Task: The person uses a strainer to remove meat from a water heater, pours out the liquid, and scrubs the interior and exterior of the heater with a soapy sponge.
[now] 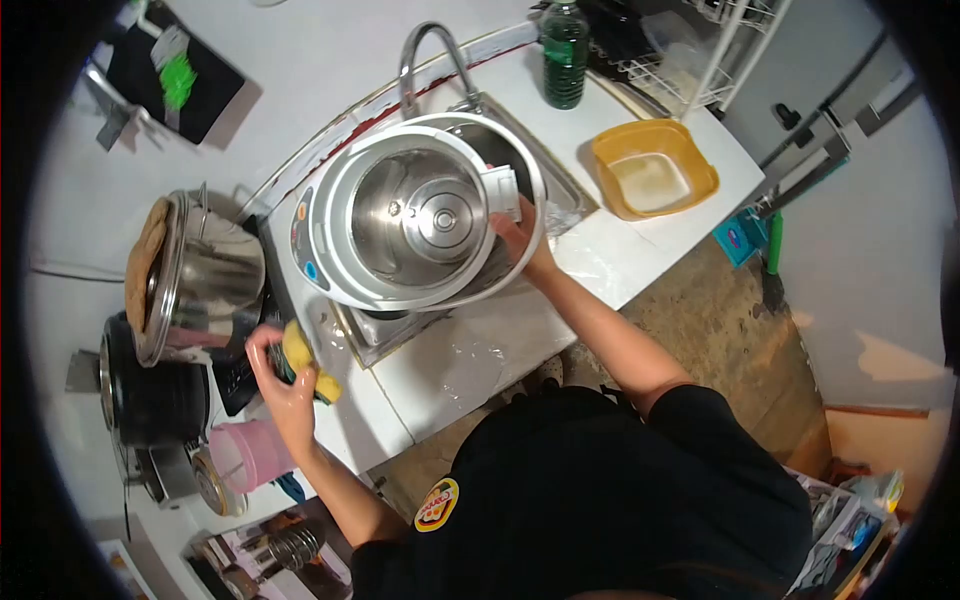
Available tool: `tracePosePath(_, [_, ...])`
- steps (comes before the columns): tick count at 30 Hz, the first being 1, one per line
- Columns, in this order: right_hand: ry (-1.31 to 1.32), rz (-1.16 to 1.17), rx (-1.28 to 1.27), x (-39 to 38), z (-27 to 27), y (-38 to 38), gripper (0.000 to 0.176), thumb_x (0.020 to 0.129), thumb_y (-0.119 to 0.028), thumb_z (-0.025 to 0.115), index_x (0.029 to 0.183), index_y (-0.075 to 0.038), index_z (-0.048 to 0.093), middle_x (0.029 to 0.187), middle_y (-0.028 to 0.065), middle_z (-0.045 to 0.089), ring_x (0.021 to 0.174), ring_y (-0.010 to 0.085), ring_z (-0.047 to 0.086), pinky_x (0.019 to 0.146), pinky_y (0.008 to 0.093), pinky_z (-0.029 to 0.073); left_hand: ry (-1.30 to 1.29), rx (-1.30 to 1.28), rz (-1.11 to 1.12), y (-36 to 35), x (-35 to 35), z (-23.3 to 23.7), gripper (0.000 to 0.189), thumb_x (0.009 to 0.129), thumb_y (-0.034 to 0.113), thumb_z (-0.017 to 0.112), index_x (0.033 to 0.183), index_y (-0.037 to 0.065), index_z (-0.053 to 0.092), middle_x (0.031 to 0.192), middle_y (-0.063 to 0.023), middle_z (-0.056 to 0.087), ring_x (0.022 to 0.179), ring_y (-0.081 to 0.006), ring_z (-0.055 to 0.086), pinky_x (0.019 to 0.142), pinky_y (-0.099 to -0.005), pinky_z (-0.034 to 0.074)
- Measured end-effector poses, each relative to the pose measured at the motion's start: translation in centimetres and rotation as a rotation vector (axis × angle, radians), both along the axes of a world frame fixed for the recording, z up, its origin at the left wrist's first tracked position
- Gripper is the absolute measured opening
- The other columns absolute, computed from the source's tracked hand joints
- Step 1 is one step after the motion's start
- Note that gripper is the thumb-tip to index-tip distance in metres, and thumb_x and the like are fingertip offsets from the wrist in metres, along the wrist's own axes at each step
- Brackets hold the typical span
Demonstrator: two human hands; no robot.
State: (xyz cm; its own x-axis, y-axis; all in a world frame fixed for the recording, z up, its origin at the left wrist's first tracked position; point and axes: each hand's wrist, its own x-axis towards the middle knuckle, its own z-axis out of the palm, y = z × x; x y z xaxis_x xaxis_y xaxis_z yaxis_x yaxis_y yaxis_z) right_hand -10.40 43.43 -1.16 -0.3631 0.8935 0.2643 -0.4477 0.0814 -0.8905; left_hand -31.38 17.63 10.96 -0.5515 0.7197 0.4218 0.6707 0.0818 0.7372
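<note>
My right hand (515,238) grips the far-right rim of a white electric water boiler (330,245), by a white block-like piece. The boiler is tilted over the sink, and its round steel inside (400,215) faces me. Orange and blue marks show on its left side. My left hand (287,385), wet, has its fingers closed around a yellow sponge (297,350) with a dark green side. It is left of the boiler, apart from it, above the white counter (400,400).
Behind the boiler rises a curved faucet (430,45) over the steel sink (570,175). A green bottle (565,60) and a yellow basin (655,170) stand to the right. On the left are a steel pot (215,275), a black pot (160,390) and a pink container (250,455).
</note>
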Motion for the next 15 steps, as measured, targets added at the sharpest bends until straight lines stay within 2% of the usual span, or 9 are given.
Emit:
tracePosePath(1, [0.051, -0.015, -0.025, -0.1, -0.2, -0.2, 0.046, 0.082, -0.017, 0.067, 0.123, -0.002, 0.053, 0.096, 0.0028, 0.061, 0.086, 0.0102, 0.054, 0.076, 0.0269, 0.046, 0.075, 0.017, -0.091, 2.9, 1.6, 2.4, 0.048, 0.062, 0.022, 0.064, 0.102, 0.000, 0.047, 0.100, -0.0097, 0.044, 0.100, -0.0227, 0.044, 0.097, -0.0318, 0.031])
tracePosePath(3, [-0.116, -0.121, 0.078, 0.1, -0.8, -0.5, 0.044, 0.081, -0.019, 0.068, 0.119, -0.002, 0.055, 0.090, 0.0050, 0.062, 0.081, 0.0111, 0.056, 0.072, 0.0290, 0.048, 0.137, 0.119, -0.281, 9.1, 5.2, 5.1, 0.053, 0.061, 0.029, 0.068, 0.102, 0.000, 0.049, 0.102, -0.0106, 0.046, 0.102, -0.0248, 0.047, 0.096, -0.0358, 0.035])
tracePosePath(4, [-0.105, -0.112, 0.058, -0.1, -0.8, -0.8, 0.040, 0.081, -0.020, 0.068, 0.115, -0.002, 0.056, 0.083, 0.0065, 0.063, 0.075, 0.0121, 0.058, 0.067, 0.0311, 0.049, 0.189, 0.115, -0.352, 12.0, 7.4, 6.1, 0.055, 0.061, 0.031, 0.068, 0.103, 0.001, 0.050, 0.102, -0.0103, 0.047, 0.101, -0.0256, 0.048, 0.095, -0.0362, 0.036])
tracePosePath(7, [-0.066, -0.370, 0.377, -1.0, -0.2, -2.2, 0.036, 0.080, -0.021, 0.069, 0.109, -0.002, 0.058, 0.083, 0.0052, 0.064, 0.074, 0.0140, 0.059, 0.066, 0.0315, 0.049, 0.299, 0.266, -0.606, 21.2, 14.3, 6.7, 0.042, 0.058, 0.007, 0.072, 0.094, 0.004, 0.051, 0.102, -0.0143, 0.051, 0.098, -0.0318, 0.049, 0.086, -0.0402, 0.042])
tracePosePath(8, [-0.090, -0.318, 0.332, -1.0, -0.1, -2.6, 0.039, 0.079, -0.022, 0.070, 0.111, -0.002, 0.056, 0.090, 0.0070, 0.062, 0.081, 0.0162, 0.058, 0.071, 0.0327, 0.048, 0.312, 0.415, -0.693, 24.3, 16.5, 5.3, 0.043, 0.059, 0.010, 0.073, 0.096, 0.006, 0.051, 0.099, -0.0147, 0.050, 0.096, -0.0329, 0.048, 0.085, -0.0410, 0.043])
tracePosePath(9, [-0.116, -0.266, 0.289, -1.0, -0.1, -2.9, 0.043, 0.079, -0.022, 0.070, 0.113, -0.002, 0.054, 0.096, 0.0087, 0.061, 0.087, 0.0185, 0.058, 0.076, 0.0339, 0.047, 0.231, 0.214, -0.688, 26.7, 18.5, 4.9, 0.044, 0.059, 0.013, 0.075, 0.095, 0.007, 0.051, 0.102, -0.0158, 0.046, 0.097, -0.0357, 0.047, 0.084, -0.0436, 0.043])
tracePosePath(10, [-0.141, -0.215, 0.246, -1.0, -0.2, -3.2, 0.046, 0.078, -0.022, 0.071, 0.115, -0.002, 0.052, 0.103, 0.0104, 0.060, 0.093, 0.0207, 0.057, 0.080, 0.0351, 0.046, 0.132, 0.046, -0.666, 28.6, 20.8, 4.4, 0.049, 0.059, 0.022, 0.081, 0.094, 0.008, 0.051, 0.101, -0.0144, 0.043, 0.096, -0.0304, 0.046, 0.088, -0.0379, 0.040])
tracePosePath(12, [-0.159, -0.196, 0.258, -1.6, -0.9, -3.9, 0.052, 0.078, -0.023, 0.071, 0.120, -0.003, 0.047, 0.113, 0.0127, 0.056, 0.104, 0.0231, 0.055, 0.087, 0.0370, 0.044, 0.312, 0.066, -0.630, 32.1, 23.7, 2.8, 0.059, 0.052, 0.031, 0.087, 0.092, 0.009, 0.051, 0.104, -0.0170, 0.040, 0.093, -0.0352, 0.044, 0.084, -0.0424, 0.040])
tracePosePath(15, [-0.205, -0.257, 0.379, -2.6, -2.5, -4.5, 0.059, 0.079, -0.024, 0.071, 0.125, -0.004, 0.042, 0.119, 0.0139, 0.050, 0.112, 0.0239, 0.048, 0.095, 0.0386, 0.038, 0.432, -0.119, -0.724, 35.6, 25.4, 0.9, 0.053, 0.053, 0.027, 0.086, 0.087, 0.007, 0.051, 0.101, -0.0170, 0.041, 0.093, -0.0369, 0.044, 0.083, -0.0420, 0.038])
